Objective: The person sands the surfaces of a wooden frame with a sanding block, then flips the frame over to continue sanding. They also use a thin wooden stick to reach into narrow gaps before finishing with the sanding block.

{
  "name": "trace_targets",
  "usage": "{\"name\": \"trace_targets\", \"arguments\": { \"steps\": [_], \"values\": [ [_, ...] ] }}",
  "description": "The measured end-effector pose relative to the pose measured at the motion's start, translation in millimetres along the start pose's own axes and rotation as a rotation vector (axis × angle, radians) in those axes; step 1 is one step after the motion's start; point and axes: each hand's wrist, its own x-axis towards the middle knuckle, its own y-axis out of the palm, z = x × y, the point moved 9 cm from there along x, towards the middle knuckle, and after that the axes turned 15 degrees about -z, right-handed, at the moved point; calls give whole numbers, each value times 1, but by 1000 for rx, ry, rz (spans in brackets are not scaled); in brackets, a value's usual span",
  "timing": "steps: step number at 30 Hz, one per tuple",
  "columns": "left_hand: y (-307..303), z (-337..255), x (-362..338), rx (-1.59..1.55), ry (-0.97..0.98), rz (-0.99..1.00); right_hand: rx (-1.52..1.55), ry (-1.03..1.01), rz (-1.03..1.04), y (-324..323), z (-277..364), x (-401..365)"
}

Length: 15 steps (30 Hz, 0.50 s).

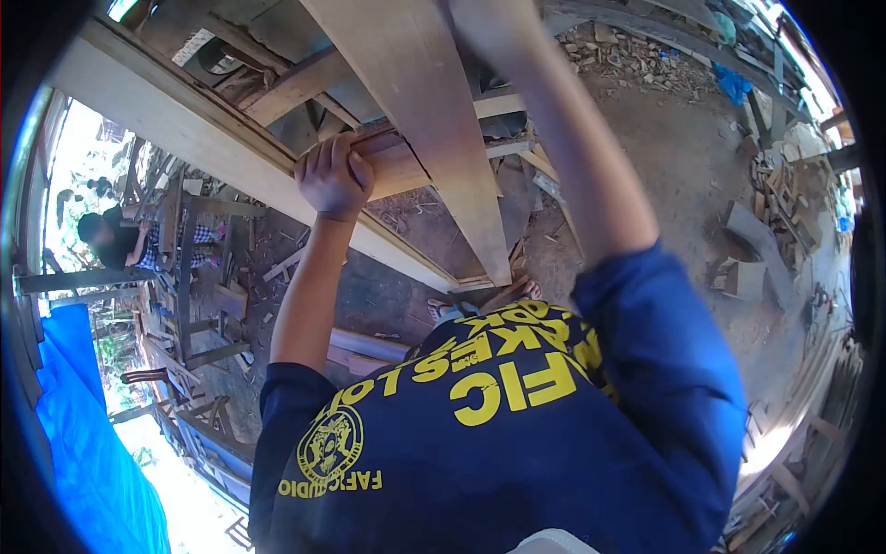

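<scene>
My left hand (334, 175) is closed with its fingers curled over the edge of a wooden frame (268, 180), where a crosspiece (399, 171) meets the long side rail. A wide, smooth wooden board (420, 102) lies slantwise across the frame, its narrow end toward my body. My right hand (498, 32) is at the top edge of the view, beside or on the far part of this board. Motion blurs that hand and its fingers are out of sight, so I cannot make out its grip.
Wood scraps (609, 60) litter the dirt floor at the upper right, with offcuts piled along the right side. A seated person (115, 240) is among timber frames at the left. A blue tarp (83, 434) hangs at the lower left. My feet stand near the board's end.
</scene>
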Motion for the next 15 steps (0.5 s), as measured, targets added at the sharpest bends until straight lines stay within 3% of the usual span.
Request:
{"name": "trace_targets", "arguments": {
  "steps": [4, 5, 6, 7, 9, 11, 15],
  "values": [
    [7, 5, -7, 28, -24, 53, -163, 573, 9, -129, -168, -285],
    [10, 5, -4, 24, -19, 45, -229, 792, -50, -162, -179, -349],
    [9, 5, -4, 8, -27, 39, -306, 853, -74, -187, -186, -399],
    [6, 4, -6, -9, -40, 40, -313, 859, -75, -192, -182, -413],
    [6, 2, -2, -32, -45, 25, -326, 1124, -90, -199, -188, -434],
    [1, -2, -1, 3, 17, -24, -313, 1120, -126, -193, -190, -423],
    [-1, -1, -4, -8, -22, -41, -222, 650, -47, -118, -118, -244]
  ]
}}
